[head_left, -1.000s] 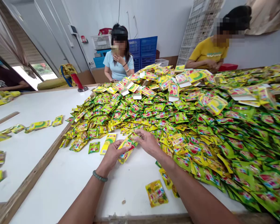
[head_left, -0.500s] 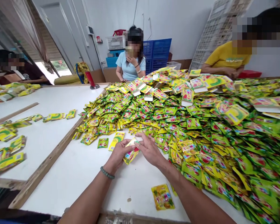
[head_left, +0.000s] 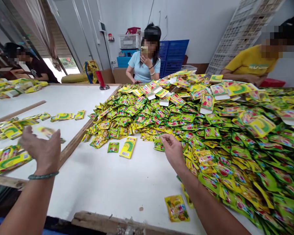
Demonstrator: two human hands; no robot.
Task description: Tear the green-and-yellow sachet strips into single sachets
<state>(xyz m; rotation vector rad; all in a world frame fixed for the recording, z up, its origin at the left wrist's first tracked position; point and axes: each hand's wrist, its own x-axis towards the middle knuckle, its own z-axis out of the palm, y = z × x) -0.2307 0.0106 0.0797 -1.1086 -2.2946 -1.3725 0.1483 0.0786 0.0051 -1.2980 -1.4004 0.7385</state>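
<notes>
My left hand (head_left: 42, 148) is raised over the left table with its fingers spread and holds nothing. A blurred yellow packet (head_left: 47, 131) hangs in the air just past its fingertips. My right hand (head_left: 173, 150) rests at the near edge of the big heap of green and yellow sachets (head_left: 210, 130); its fingers are loosely bent, their tips touch the sachets, and I see nothing gripped. A yellow card packet (head_left: 128, 147) and a small green sachet (head_left: 113, 147) lie on the white table (head_left: 107, 182) between my hands.
Filled yellow packets (head_left: 7, 160) lie on the left table beyond a wooden rail (head_left: 73, 145). One sachet (head_left: 176, 208) lies near the front edge. Three other people sit around the tables: one in blue (head_left: 144, 67), one in yellow (head_left: 252, 63), one at far left (head_left: 36, 67).
My left hand has swung from the middle of the table to the left and let go of the packet both hands held. My right hand has shifted back to the heap.
</notes>
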